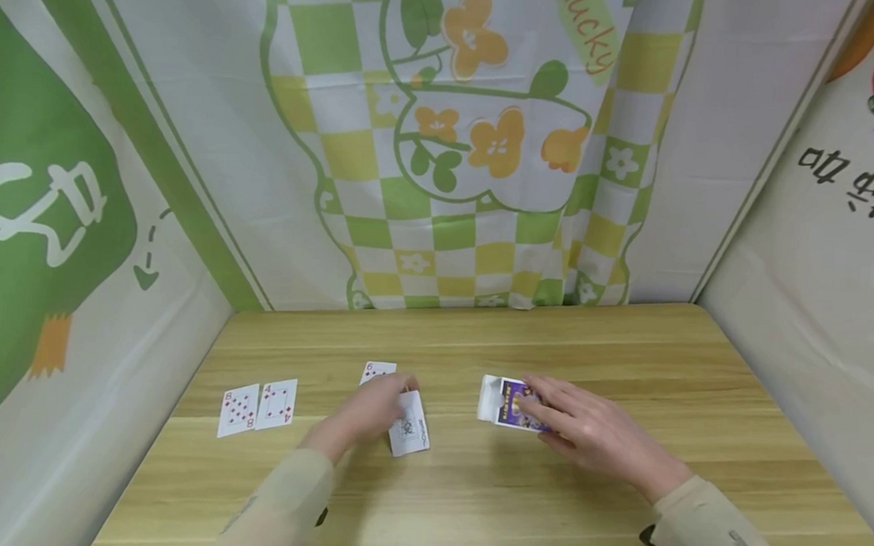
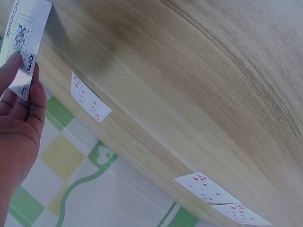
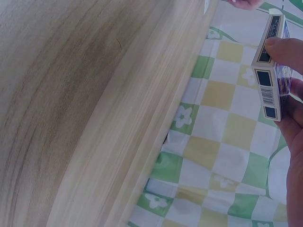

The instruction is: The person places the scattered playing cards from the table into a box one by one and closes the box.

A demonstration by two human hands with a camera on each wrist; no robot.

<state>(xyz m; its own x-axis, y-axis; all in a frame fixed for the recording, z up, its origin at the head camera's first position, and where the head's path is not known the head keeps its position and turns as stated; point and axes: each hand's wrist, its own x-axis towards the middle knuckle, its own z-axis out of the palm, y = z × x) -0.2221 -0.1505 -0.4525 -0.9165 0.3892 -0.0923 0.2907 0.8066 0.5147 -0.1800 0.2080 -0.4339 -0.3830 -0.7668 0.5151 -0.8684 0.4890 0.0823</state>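
1. Joker (image 1: 410,428): left of centre on the tabletop (image 1: 468,509). The left grip (image 1: 371,406) pinches it, thumb on the face, fingers beneath. Apply light, even pressure; excess force may bow the card. To set it down, lower one edge first, then release.

2. 8 (image 1: 238,411) and 4 (image 1: 276,403): face up, side by side near the left edge. Lift the left sleeve (image 1: 280,497) clear when passing.

3. Box (image 1: 506,402): slightly right of centre, white end toward the left edge. The right grip (image 1: 589,420) holds it between thumb and fingers; avoid crushing its walls.

4. 6 (image 1: 376,373): toward the far edge, partly behind the left grip. Raise the joker before moving across it.
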